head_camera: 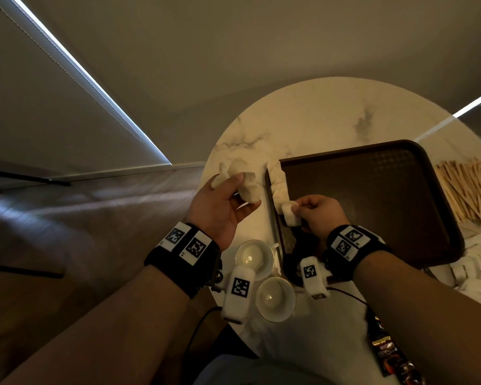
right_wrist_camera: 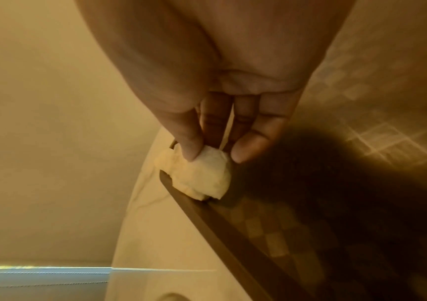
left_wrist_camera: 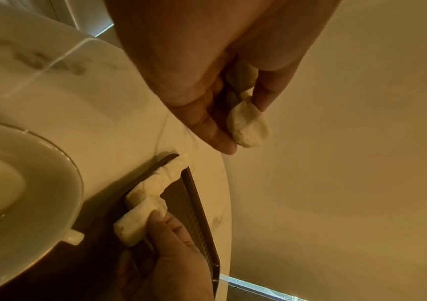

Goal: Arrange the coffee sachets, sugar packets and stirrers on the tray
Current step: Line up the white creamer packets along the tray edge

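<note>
My right hand pinches white sugar packet, extending row along dark brown plastic tray edge; left hand grips spare white packets, ready supply.

Two white cups on marble table

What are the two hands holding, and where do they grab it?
The left hand grips a bunch of white sugar packets around their middle. The right hand pinches one sugar packet at its end, at the tray edge.
</note>
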The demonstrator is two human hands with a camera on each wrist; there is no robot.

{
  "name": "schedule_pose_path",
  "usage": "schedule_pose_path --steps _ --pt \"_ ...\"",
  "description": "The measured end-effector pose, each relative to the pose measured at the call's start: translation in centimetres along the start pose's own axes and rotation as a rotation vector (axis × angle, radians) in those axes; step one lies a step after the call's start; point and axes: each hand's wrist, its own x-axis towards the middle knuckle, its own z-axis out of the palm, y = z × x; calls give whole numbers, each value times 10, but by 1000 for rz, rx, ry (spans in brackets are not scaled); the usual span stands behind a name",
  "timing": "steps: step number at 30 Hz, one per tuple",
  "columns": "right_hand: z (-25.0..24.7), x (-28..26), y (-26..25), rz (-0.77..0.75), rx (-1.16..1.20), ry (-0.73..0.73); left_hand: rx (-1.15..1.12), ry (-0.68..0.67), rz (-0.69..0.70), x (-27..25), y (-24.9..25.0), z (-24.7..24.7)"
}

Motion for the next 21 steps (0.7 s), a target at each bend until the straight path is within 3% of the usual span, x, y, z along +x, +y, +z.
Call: schedule_pose_path --steps 7,12,15,19,21 --pt "13 9 -1 14 -48 -5 18 31 -4 2 0 -10" --pt "9 12 5 23 -107 112 5 41 -11 4 -2 -11" --pt "11 13 9 12 -138 81 -7 34 -18 4 -4 -9" --pt "7 5 1 -60 -189 93 -18 21 -20 4 -6 -4" --pt "0 -9 -11 -175 -175 130 -21 12 -23 3 -6 0"
